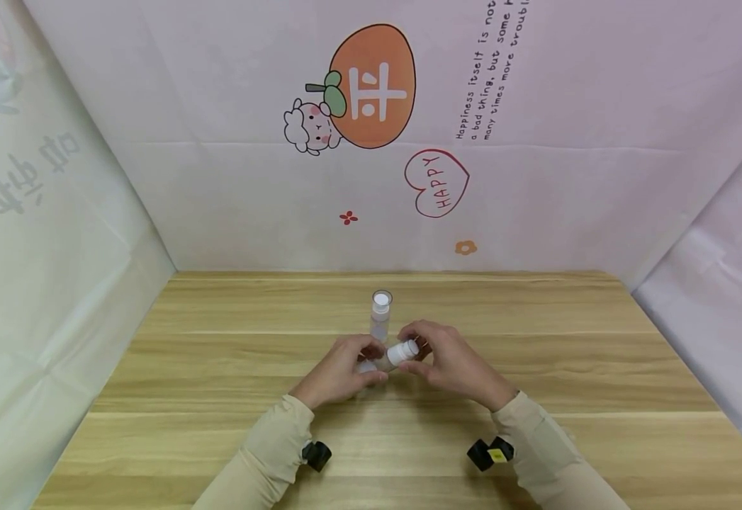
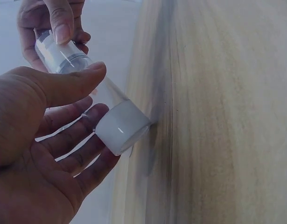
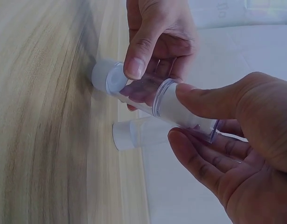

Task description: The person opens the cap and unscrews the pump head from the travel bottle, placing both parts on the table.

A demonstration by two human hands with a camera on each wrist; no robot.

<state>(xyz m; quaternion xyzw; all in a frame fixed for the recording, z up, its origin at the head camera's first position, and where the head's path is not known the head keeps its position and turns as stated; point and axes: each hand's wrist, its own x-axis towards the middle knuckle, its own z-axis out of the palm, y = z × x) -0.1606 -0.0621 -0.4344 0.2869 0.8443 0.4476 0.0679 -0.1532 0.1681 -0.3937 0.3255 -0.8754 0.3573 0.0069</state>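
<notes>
A clear cylindrical bottle (image 1: 401,353) with a white base and a white top section lies tilted between both hands, just over the table. My left hand (image 1: 340,367) holds its transparent body near the base, thumb on one side and fingers on the other. The white base (image 2: 123,127) points down toward the wood in the left wrist view. At the other end, my right hand (image 1: 452,360) pinches the white upper part (image 3: 173,103) under its clear cap between thumb and fingers. A second, similar bottle (image 1: 380,324) stands upright just behind the hands.
The wood-grain table (image 1: 249,304) spreads to both sides of the arms. A pale printed cloth (image 1: 249,205) with cartoon drawings and lettering hangs behind it, and cloth walls (image 1: 58,283) flank the sides.
</notes>
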